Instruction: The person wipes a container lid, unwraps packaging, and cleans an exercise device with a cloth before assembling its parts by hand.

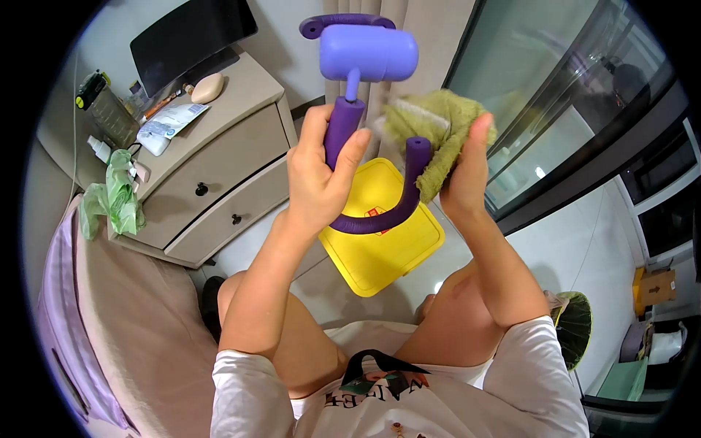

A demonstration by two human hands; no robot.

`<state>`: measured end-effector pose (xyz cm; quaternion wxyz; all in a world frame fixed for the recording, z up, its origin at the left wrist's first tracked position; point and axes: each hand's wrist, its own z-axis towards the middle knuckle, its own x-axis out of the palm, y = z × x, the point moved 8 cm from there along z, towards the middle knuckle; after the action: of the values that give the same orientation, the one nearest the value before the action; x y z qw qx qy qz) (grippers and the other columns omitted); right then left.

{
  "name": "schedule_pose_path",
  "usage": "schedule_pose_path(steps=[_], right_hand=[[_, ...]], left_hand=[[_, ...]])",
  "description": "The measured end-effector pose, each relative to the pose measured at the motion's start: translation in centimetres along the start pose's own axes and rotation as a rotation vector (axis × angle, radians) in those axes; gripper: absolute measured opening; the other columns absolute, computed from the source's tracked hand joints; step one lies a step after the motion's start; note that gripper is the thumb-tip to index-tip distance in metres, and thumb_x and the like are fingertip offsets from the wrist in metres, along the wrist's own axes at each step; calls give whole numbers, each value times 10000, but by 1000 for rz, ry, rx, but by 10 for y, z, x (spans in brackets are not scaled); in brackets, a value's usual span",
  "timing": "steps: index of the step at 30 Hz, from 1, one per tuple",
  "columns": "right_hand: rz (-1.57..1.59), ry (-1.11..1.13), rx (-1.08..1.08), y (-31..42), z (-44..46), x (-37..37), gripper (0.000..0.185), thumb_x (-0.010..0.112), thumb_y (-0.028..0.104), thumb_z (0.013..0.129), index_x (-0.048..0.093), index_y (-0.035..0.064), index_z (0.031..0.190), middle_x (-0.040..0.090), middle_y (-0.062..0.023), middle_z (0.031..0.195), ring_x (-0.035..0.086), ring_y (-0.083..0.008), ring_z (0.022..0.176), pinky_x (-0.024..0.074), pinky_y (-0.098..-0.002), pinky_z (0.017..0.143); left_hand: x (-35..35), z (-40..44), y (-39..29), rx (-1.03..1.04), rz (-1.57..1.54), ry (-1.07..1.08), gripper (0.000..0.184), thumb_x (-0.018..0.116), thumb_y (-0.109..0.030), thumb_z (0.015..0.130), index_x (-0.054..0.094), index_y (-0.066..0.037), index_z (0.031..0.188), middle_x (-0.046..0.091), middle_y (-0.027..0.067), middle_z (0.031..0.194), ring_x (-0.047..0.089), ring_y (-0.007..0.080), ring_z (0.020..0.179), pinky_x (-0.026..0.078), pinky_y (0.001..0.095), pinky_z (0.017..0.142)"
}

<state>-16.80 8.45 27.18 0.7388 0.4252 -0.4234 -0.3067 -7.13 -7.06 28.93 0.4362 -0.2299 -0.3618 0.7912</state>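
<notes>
My left hand [321, 171] is wrapped round a purple foam-covered arm of a thigh exerciser [383, 215], holding it up in front of me. Its lavender central hub [369, 53] is at the top, and a second purple foam arm shows behind the hub. From my left fist the foam bar curves down and back up to a free end near my right hand [467, 168]. Bunched in that right hand is a green cloth [438, 131], closed between thumb and fingers. The cloth lies against or just behind the bar's free end; contact is hard to tell.
Below the exerciser, a yellow lidded box [380, 255] sits on the tiled floor. A dresser [219, 168] at left carries a monitor [193, 40], a bottle [106, 109] and a white packet [171, 124]. A glass door [526, 95] stands at right, a bin [573, 328] lower right.
</notes>
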Motion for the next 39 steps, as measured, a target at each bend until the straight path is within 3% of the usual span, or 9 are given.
schedule_pose_path(steps=[8, 15, 16, 18, 21, 25, 28, 34, 39], right_hand=[[220, -12, -19, 13, -8, 5, 927, 205, 785, 786, 342, 58, 1345, 464, -98, 1278, 447, -250, 1155, 363, -403, 973], [144, 115, 5, 15, -1, 11, 585, 355, 525, 917, 430, 53, 1254, 539, -91, 1157, 539, -192, 1037, 452, -365, 873], [143, 114, 6, 16, -1, 11, 585, 355, 525, 917, 430, 53, 1254, 539, -91, 1157, 539, -192, 1037, 452, -365, 873], [162, -53, -7, 17, 2, -1, 411, 485, 407, 901, 513, 31, 1064, 586, -66, 901, 584, -136, 763, 485, -276, 662], [217, -103, -56, 15, 5, -9, 304, 531, 300, 892, 526, 25, 1020, 587, -62, 884, 592, -131, 731, 491, -259, 632], [220, -105, -50, 15, 1, -6, 275, 550, 264, 888, 531, 20, 1015, 588, -48, 874, 585, -118, 741, 484, -255, 640], [16, -169, -112, 13, -8, -2, 299, 546, 251, 895, 521, 23, 1088, 592, -52, 947, 592, -124, 800, 493, -270, 703], [-64, -108, -149, 5, -12, 13, 307, 529, 278, 922, 536, 1, 1053, 566, -23, 952, 520, -71, 836, 439, -236, 724], [-103, 62, -85, 0, -14, 19, 414, 439, 356, 943, 485, -4, 1142, 551, -43, 992, 523, -95, 882, 443, -263, 756]], left_hand=[[27, -14, -4, 86, 221, 174, 250, 620, -104, 834, 494, -31, 1037, 589, 147, 705, 617, 295, 601, 468, 320, 556], [51, -27, -4, 160, 250, 319, 292, 647, -131, 800, 497, -21, 1026, 608, 192, 745, 604, 370, 646, 487, 402, 546], [55, -28, -7, 204, 261, 344, 288, 638, -109, 805, 496, -3, 1032, 595, 179, 721, 607, 346, 612, 480, 364, 539], [61, -29, -12, 253, 278, 405, 274, 628, -85, 811, 497, 21, 1027, 591, 173, 704, 620, 329, 587, 476, 330, 526], [65, -28, -6, 160, 267, 419, 294, 648, -103, 796, 496, 27, 1013, 596, 184, 717, 629, 323, 609, 478, 328, 534], [64, -29, -8, 25, 8, 267, 604, 700, -236, 777, 323, -19, 1196, 583, 153, 815, 603, 266, 681, 481, 329, 628], [56, -19, -9, -108, -427, 32, 528, 652, -271, 836, 350, -5, 1178, 577, 108, 842, 567, 182, 700, 466, 288, 666], [45, -13, 16, -248, -232, 82, 434, 492, -412, 923, 510, 21, 954, 540, 41, 715, 482, 92, 670, 416, 256, 610], [27, -7, 34, -309, -201, -17, 396, 478, -374, 932, 514, 20, 939, 539, 44, 743, 477, 86, 681, 413, 255, 621]])
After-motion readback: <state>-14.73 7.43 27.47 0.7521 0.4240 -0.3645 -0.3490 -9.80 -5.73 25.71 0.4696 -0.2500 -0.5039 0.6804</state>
